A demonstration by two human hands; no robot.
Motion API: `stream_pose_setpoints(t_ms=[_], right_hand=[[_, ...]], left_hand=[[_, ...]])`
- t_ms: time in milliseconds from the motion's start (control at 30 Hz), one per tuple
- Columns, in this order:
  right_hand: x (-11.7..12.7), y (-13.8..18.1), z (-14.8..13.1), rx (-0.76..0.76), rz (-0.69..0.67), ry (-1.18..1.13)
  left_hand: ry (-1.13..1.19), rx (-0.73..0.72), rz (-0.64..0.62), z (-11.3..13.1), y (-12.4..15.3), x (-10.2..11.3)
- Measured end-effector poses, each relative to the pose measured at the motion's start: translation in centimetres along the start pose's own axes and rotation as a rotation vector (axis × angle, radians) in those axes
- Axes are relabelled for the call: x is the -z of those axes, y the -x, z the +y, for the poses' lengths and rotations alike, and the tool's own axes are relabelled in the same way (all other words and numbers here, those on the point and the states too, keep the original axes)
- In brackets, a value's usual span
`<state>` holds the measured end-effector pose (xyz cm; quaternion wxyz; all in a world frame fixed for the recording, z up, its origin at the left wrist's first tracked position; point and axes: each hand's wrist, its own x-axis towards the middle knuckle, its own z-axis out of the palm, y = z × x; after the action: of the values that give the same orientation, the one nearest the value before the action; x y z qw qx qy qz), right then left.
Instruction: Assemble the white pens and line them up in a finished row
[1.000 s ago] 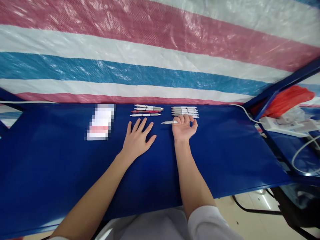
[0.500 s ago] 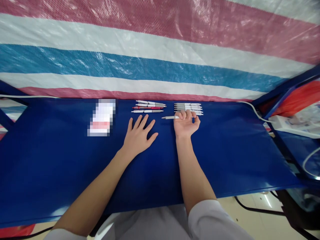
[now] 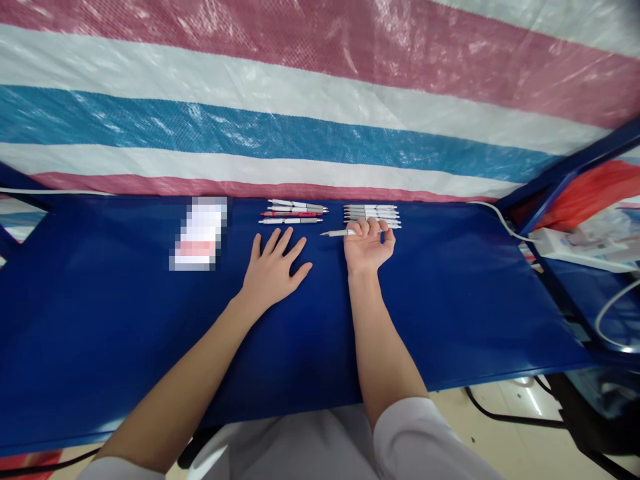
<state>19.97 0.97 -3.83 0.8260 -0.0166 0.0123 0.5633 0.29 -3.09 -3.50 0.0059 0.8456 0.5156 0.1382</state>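
My right hand (image 3: 369, 247), palm turned up, has its fingers curled around a white pen (image 3: 335, 233) whose tip points left. Just beyond it lies a row of several white pens (image 3: 370, 212), side by side. With fingers spread, my left hand (image 3: 275, 270) rests flat on the blue table (image 3: 300, 353) and holds nothing. Beyond its fingertips is a second group: white pens (image 3: 293, 221) and a red pen (image 3: 290, 214) among them.
A blurred-out white item (image 3: 200, 233) lies on the table left of my left hand. Striped plastic sheeting (image 3: 300, 133) hangs along the back edge. At right are a white power strip (image 3: 575, 248), a cable (image 3: 503, 217) and a red bag (image 3: 590, 197).
The whole view has shifted slightly, so everything sits a little farther left. My right hand's hold on the pen and my left hand's flat pose look the same.
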Motion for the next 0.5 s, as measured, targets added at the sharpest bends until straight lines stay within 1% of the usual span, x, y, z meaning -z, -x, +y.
stream_pose_setpoints(t_ms=[233, 500], right_hand=[[0.18, -0.04, -0.11, -0.009, -0.023, -0.039], [0.14, -0.12, 0.01, -0.013, -0.026, 0.03]], left_hand=[[-0.013, -0.007, -0.009, -0.08, -0.03, -0.01], [-0.019, 0.001, -0.016, -0.14, 0.02, -0.07]])
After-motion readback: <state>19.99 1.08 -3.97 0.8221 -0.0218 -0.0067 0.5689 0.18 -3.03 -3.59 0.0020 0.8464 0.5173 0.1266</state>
